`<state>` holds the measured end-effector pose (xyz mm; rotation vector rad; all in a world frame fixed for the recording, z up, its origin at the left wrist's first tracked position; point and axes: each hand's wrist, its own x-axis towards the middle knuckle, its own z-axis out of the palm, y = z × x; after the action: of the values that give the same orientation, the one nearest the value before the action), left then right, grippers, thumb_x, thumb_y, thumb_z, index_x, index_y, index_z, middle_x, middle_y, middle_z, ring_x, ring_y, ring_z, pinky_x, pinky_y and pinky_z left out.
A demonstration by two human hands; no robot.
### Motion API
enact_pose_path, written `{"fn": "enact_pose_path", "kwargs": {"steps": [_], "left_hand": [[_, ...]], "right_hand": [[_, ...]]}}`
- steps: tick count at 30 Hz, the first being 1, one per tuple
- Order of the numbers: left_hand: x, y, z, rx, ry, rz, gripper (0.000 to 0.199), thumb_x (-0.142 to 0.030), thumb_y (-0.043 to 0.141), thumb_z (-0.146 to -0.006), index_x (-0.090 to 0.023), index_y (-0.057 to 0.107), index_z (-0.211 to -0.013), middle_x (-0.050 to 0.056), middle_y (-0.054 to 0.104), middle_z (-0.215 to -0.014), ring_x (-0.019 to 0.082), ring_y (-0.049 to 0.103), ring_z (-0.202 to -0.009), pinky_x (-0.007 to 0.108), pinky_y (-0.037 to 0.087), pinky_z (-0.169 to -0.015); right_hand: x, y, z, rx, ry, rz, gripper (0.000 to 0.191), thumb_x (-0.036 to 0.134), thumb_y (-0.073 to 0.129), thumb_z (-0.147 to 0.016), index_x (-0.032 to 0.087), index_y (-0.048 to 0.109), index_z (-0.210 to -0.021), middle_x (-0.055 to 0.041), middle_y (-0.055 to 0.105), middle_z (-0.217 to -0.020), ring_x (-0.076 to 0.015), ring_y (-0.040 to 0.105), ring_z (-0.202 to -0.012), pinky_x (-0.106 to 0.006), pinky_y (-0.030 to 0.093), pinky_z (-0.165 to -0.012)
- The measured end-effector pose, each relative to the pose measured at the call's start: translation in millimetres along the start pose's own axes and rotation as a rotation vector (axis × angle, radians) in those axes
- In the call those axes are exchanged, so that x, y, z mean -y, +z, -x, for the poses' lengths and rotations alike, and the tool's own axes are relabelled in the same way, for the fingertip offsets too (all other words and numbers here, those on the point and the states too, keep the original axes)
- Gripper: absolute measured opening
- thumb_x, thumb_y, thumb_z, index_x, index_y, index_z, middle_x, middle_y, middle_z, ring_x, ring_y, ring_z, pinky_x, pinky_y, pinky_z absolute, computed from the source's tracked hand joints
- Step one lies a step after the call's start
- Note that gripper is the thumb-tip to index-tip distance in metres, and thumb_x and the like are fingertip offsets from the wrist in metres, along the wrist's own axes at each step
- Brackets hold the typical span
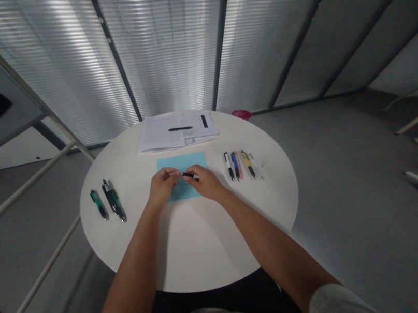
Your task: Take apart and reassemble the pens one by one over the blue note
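Over a light blue sheet point(187, 194), my right hand point(205, 179) grips a short black pen piece point(188, 174) between thumb and fingers. Its silvery end points toward my left hand point(164, 184), whose thumb and fingertips are pinched together right at that end. Whatever the left fingertips hold is too small to make out. Right of the sheet lie a white-and-black pen point(228, 165), a blue pen point(236, 165), a pink piece point(239, 162) and a yellow-and-black pen point(248, 164). A clear slim piece point(254, 164) rests beside them.
On the round white table point(205, 261), green-and-black pens point(99, 204) and a darker group of pens point(112, 197) lie at the left. Stacked papers point(161, 135) with a black pen point(180, 128) on top are at the back. A metal frame point(26, 191) stands left.
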<state>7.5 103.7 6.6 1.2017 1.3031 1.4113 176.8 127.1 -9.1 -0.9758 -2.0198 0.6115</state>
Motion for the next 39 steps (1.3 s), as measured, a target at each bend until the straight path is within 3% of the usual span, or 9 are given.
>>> {"fn": "enact_pose_path", "kwargs": {"steps": [6, 11, 15, 17, 21, 27, 33, 39], "left_hand": [[1.6, 0.6, -0.1, 0.051, -0.004, -0.027, 0.02, -0.034, 0.072, -0.067, -0.015, 0.068, -0.074, 0.0, 0.058, -0.059, 0.011, 0.05, -0.057, 0.025, 0.038, -0.057], [4.9, -3.1, -1.7, 0.057, 0.07, -0.062, 0.032, -0.036, 0.068, -0.071, -0.016, 0.067, -0.095, 0.0, 0.058, -0.068, 0.012, 0.051, -0.062, 0.026, 0.04, -0.06], [9.4, -14.1, -3.5, -0.106, 0.225, -0.582, 0.031, -0.031, 0.06, -0.078, -0.018, 0.066, -0.106, 0.006, 0.062, -0.086, 0.019, 0.057, -0.08, 0.033, 0.044, -0.077], [11.4, -17.8, -3.3, -0.172, 0.22, -0.875, 0.034, -0.032, 0.059, -0.079, -0.02, 0.066, -0.11, 0.009, 0.062, -0.093, 0.025, 0.057, -0.092, 0.038, 0.043, -0.085], [14.2, -18.5, -1.1, -0.117, 0.121, -1.161, 0.036, -0.037, 0.056, -0.084, -0.022, 0.066, -0.115, 0.015, 0.061, -0.104, 0.033, 0.056, -0.102, 0.044, 0.043, -0.085], [17.0, -19.2, -1.3, -0.063, 0.113, -1.212, 0.031, -0.033, 0.048, -0.088, -0.022, 0.068, -0.11, 0.015, 0.062, -0.105, 0.032, 0.058, -0.099, 0.043, 0.044, -0.083], [21.6, -25.9, -6.4, -0.078, 0.108, -1.102, 0.031, -0.031, 0.049, -0.088, -0.018, 0.068, -0.109, 0.014, 0.061, -0.103, 0.025, 0.061, -0.089, 0.037, 0.046, -0.085], [25.9, -27.8, -10.3, -0.044, 0.138, -1.112, 0.03, -0.026, 0.05, -0.085, -0.017, 0.071, -0.104, 0.014, 0.063, -0.099, 0.026, 0.061, -0.094, 0.036, 0.045, -0.088]], "right_hand": [[1.5, -0.6, 0.0, 0.004, 0.01, 0.009, 0.017, 0.033, 0.057, -0.091, 0.021, 0.063, -0.1, -0.0037, 0.066, -0.097, -0.016, 0.061, -0.09, -0.028, 0.048, -0.079], [0.6, -0.1, 0.4, 0.009, 0.015, 0.012, 0.017, 0.033, 0.056, -0.091, 0.022, 0.062, -0.102, -0.0034, 0.066, -0.099, -0.016, 0.061, -0.091, -0.027, 0.048, -0.078], [-0.2, -0.2, 0.5, -0.019, 0.05, 0.024, 0.018, 0.036, 0.055, -0.092, 0.023, 0.062, -0.103, -0.0033, 0.066, -0.101, -0.0162, 0.062, -0.092, -0.028, 0.048, -0.078], [-0.5, -0.3, 0.4, -0.025, 0.063, 0.04, 0.018, 0.036, 0.055, -0.092, 0.023, 0.062, -0.103, -0.0032, 0.066, -0.1, -0.016, 0.062, -0.09, -0.028, 0.048, -0.076], [-0.6, -0.4, 0.6, -0.025, 0.06, 0.067, 0.018, 0.035, 0.055, -0.092, 0.023, 0.062, -0.103, -0.0034, 0.067, -0.101, -0.0167, 0.063, -0.093, -0.028, 0.048, -0.077], [-0.4, -0.2, 1.1, -0.01, 0.068, 0.079, 0.017, 0.035, 0.056, -0.092, 0.023, 0.063, -0.102, -0.0032, 0.068, -0.101, -0.0169, 0.063, -0.094, -0.028, 0.048, -0.078], [-1.0, 0.3, 1.0, 0.009, 0.079, 0.076, 0.017, 0.035, 0.056, -0.092, 0.024, 0.064, -0.102, -0.0031, 0.068, -0.101, -0.0169, 0.063, -0.093, -0.028, 0.048, -0.079], [-0.9, -0.3, 0.9, 0.022, 0.076, 0.073, 0.018, 0.035, 0.056, -0.092, 0.024, 0.064, -0.102, -0.0029, 0.068, -0.101, -0.0162, 0.063, -0.092, -0.028, 0.048, -0.08]]}}
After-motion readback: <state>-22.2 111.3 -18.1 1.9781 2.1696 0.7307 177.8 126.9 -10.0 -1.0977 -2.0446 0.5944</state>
